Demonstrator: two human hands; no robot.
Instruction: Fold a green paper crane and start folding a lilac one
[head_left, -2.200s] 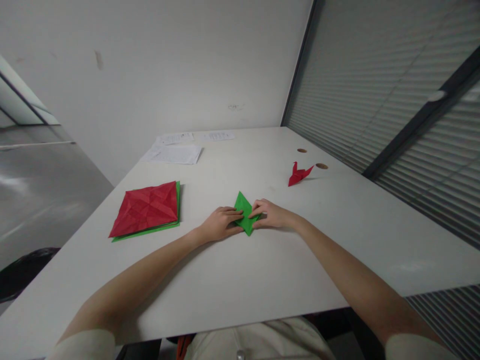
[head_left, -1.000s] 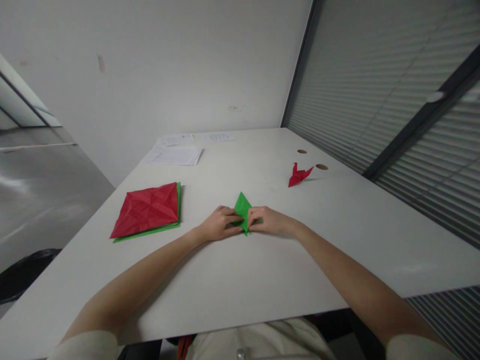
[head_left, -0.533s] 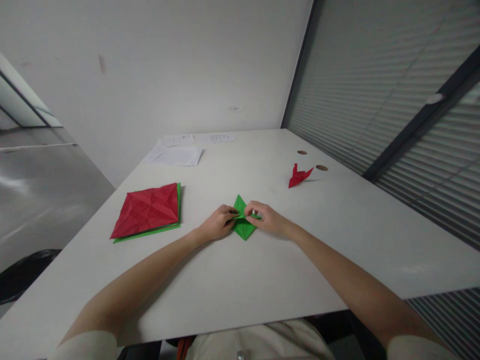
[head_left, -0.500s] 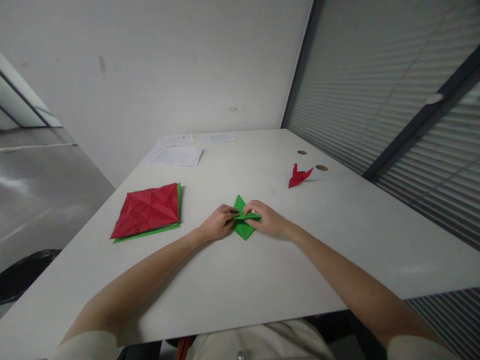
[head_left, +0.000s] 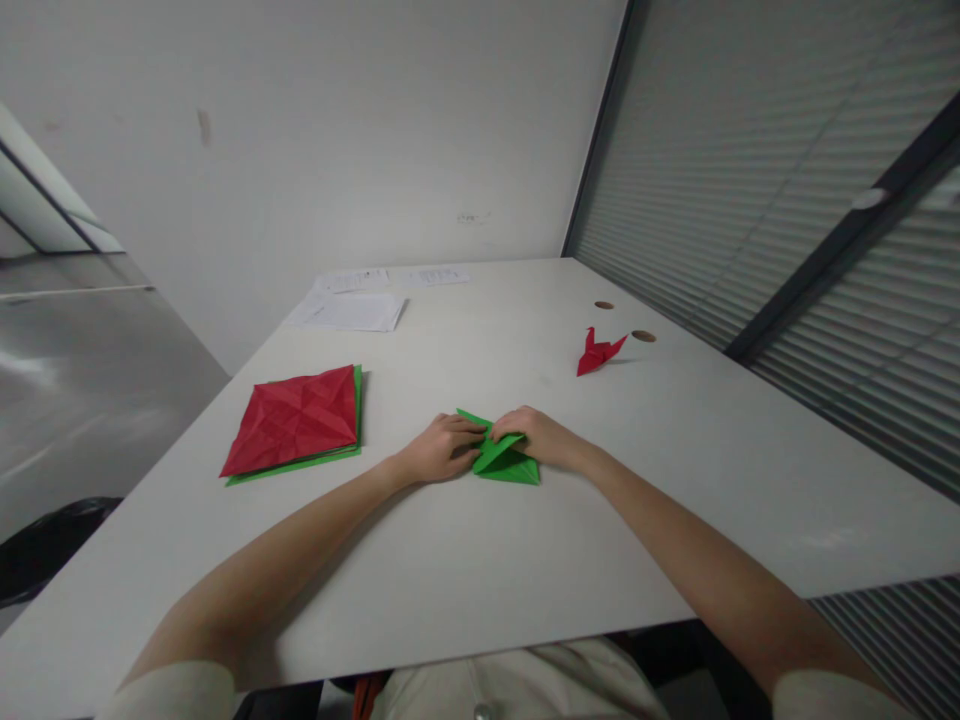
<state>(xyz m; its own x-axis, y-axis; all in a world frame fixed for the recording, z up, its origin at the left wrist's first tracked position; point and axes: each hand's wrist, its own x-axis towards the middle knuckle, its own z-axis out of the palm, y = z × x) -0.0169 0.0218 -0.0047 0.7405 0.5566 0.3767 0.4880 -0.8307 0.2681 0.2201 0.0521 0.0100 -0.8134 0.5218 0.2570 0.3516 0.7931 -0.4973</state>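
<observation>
A folded piece of green origami paper (head_left: pixel 508 466) lies on the white table between my hands, turned at a slant, with one flap lifted. My left hand (head_left: pixel 442 447) grips its left side, fingers curled over the edge. From the right, my right hand (head_left: pixel 541 437) pinches the raised flap near the top. My fingers cover part of the paper's upper and left areas.
To the left rests a stack of creased red paper (head_left: pixel 304 420) over green sheets. A red folded crane (head_left: pixel 598 352) stands at the right, near two round table holes. Printed papers (head_left: pixel 349 311) lie at the back left. Window blinds (head_left: pixel 825 250) run along the right side.
The green paper has been turned, so its lower point now aims to the lower right, and its flap stands more open. Both hands have shifted slightly to the right.
</observation>
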